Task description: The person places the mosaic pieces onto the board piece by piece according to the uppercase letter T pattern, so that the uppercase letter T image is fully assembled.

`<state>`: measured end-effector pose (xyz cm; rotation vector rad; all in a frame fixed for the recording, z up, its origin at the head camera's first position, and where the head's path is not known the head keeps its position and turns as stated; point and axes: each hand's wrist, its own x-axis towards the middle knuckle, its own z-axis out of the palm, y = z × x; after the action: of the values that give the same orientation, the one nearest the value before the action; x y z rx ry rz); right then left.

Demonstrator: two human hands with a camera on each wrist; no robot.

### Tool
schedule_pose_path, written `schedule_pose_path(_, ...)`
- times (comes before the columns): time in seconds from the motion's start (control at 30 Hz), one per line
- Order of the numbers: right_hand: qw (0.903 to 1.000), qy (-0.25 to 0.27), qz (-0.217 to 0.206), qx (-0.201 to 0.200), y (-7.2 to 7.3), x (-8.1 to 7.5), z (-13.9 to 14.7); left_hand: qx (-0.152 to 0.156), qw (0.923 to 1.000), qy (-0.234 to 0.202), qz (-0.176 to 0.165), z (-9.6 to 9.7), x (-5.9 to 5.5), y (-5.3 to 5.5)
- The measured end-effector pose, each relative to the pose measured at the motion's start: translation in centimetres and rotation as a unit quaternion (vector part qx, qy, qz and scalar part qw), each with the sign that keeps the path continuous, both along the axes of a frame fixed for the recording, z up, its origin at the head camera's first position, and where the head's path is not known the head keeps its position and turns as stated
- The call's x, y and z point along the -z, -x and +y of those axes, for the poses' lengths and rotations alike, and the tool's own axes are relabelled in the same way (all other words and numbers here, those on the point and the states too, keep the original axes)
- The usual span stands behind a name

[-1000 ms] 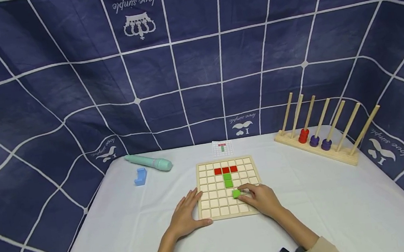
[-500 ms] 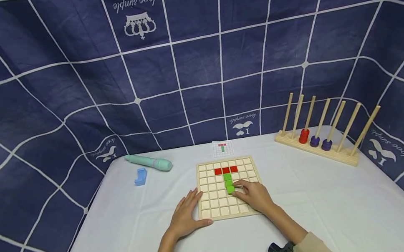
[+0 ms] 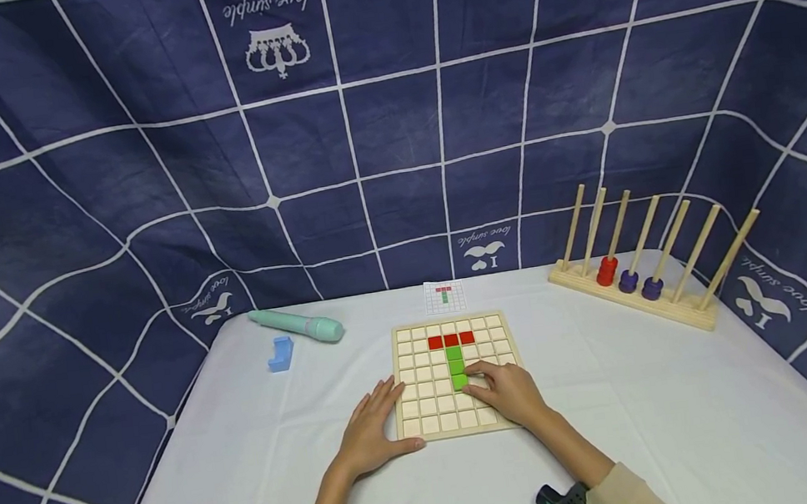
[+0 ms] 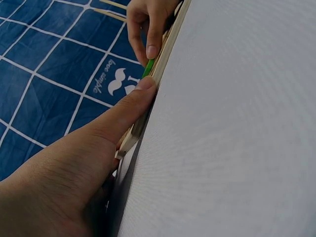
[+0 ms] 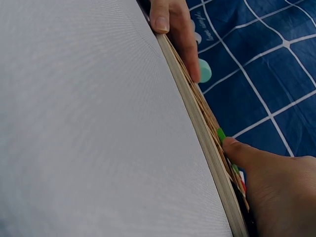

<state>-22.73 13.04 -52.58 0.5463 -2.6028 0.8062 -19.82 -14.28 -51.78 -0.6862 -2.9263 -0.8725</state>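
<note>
A square wooden grid board lies on the white table. Three red tiles form a row near its top, and two green tiles run down from the middle one. Between thumb and index finger, my right hand pinches another green tile, in line just below that column. The right wrist view shows this green tile at the thumb tip. With fingers spread, my left hand rests on the board's left edge, its thumb along the near edge.
Behind the board lies a small card printed with a red and green T. A teal microphone-shaped object and a blue block are at the back left. At the back right stands a wooden peg rack with red and purple beads.
My right hand has moved slightly left with the green tile, which came from beside the column to directly under it and now lies flatter. The left hand keeps its place.
</note>
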Motion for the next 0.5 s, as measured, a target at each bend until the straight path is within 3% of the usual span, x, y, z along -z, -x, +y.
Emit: schedule_pose_path(0.5, 0.9998, 0.019, -0.005, 0.003, -0.36, -0.34, 0.28, 0.000, 1.0000, -0.005, -0.004, -0.08, 0.24, -0.05)
